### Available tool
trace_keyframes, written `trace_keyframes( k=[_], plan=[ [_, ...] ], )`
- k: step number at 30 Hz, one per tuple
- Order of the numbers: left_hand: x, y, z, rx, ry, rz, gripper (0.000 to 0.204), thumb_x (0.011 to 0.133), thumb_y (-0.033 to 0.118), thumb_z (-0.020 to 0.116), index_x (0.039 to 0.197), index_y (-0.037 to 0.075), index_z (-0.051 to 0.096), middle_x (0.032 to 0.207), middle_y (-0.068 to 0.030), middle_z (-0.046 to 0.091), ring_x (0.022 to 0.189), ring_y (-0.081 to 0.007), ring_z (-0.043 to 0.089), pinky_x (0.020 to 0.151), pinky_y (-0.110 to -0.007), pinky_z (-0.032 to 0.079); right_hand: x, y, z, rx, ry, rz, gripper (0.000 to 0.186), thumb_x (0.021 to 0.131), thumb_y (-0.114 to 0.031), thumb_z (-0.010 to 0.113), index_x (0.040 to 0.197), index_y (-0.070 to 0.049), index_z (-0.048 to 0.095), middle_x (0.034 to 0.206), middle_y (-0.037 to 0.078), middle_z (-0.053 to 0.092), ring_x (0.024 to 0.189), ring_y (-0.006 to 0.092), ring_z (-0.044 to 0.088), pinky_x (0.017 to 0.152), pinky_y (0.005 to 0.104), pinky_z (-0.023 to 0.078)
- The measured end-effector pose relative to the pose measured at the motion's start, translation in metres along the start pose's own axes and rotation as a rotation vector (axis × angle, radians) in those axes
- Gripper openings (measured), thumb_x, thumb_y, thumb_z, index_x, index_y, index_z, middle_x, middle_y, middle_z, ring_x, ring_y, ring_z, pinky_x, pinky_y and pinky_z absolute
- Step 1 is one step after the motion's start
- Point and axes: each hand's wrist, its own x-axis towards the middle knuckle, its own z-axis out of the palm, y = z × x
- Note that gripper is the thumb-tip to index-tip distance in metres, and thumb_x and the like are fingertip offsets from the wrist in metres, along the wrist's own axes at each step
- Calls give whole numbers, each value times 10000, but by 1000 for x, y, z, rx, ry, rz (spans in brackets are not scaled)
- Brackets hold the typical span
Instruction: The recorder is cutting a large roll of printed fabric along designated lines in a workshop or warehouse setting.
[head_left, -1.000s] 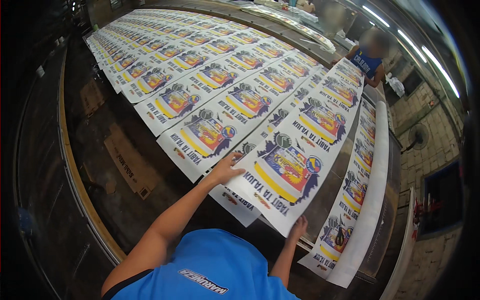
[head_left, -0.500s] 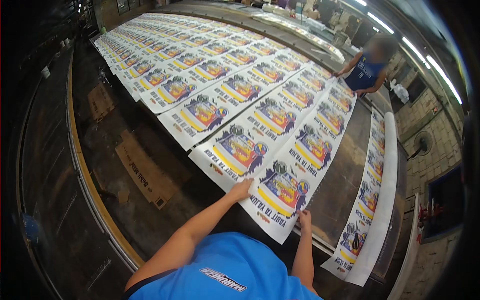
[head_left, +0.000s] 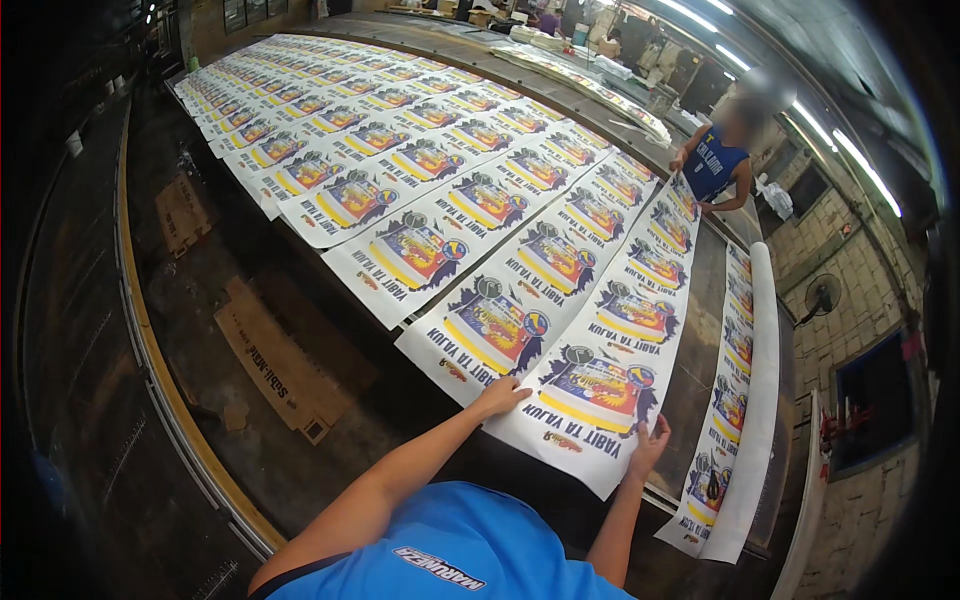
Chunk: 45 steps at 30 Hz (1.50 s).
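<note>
A long white strip of printed sheet [head_left: 600, 390], with a repeated yellow, red and blue design, stretches from me to the far side of the table. My left hand [head_left: 505, 396] is closed on its near left edge, where it borders the neighbouring printed strip [head_left: 490, 320]. At the near right edge, my right hand [head_left: 650, 446] pinches the strip with bent fingers; part of this grip is hidden. The near end of the strip hangs slightly over the table edge between my hands. Across the table, a co-worker in a blue sleeveless shirt [head_left: 715, 168] has both hands at the far end.
More printed strips [head_left: 330, 150] cover the table to the left. On the right lie a partly unrolled white roll [head_left: 745, 440] and dark scissors [head_left: 716, 484] on its printed part. Flat cardboard [head_left: 275, 355] lies below the table on the left. A fan [head_left: 822, 296] stands by the block wall.
My view has shifted a little. Both my hands have moved right and slightly down with the strip's near end, and my right-hand fingers are spread more. The co-worker's hands have shifted at the far end.
</note>
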Motion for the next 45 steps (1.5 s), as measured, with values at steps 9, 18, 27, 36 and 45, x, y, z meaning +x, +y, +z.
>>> trace_keyframes(
  k=[9,18,27,36,45],
  plan=[
    [-25,-10,-102,-248,186,159,395,916,302,608,1163,-4,566,1105,-245,646,1051,-361,620,900,-406,469,-36,-23,81,114,-112,137,556,918,10,612,1386,-42,316,1250,208,586,1091,212,607,924,329,499],
    [10,-94,-190,-28,488,-46,344,906,282,624,1121,16,585,1118,-228,639,1047,-401,603,879,-487,471,-55,82,162,-268,-361,944,740,891,-186,647,1487,-92,219,1099,154,590,671,246,662,521,338,547],
    [62,-122,-204,536,205,-150,340,888,280,616,1116,28,596,1135,-147,620,1148,-353,501,925,-546,416,-35,100,229,-84,-295,1109,364,890,-183,655,1166,-16,486,788,75,616,421,108,481,412,294,483],
    [63,-74,-292,-341,3,-117,468,974,245,573,1374,102,379,1174,-255,614,1132,-377,610,948,-405,469,4,22,272,312,-349,771,390,835,-64,684,1185,49,557,1057,143,676,867,218,697,760,342,583],
    [39,-28,-423,-356,60,144,485,1000,225,528,1437,113,348,1355,-223,515,1280,-411,495,1041,-438,404,21,-20,338,228,-595,678,452,774,-92,770,1168,56,604,1049,98,691,915,194,675,810,324,541]
  ],
)
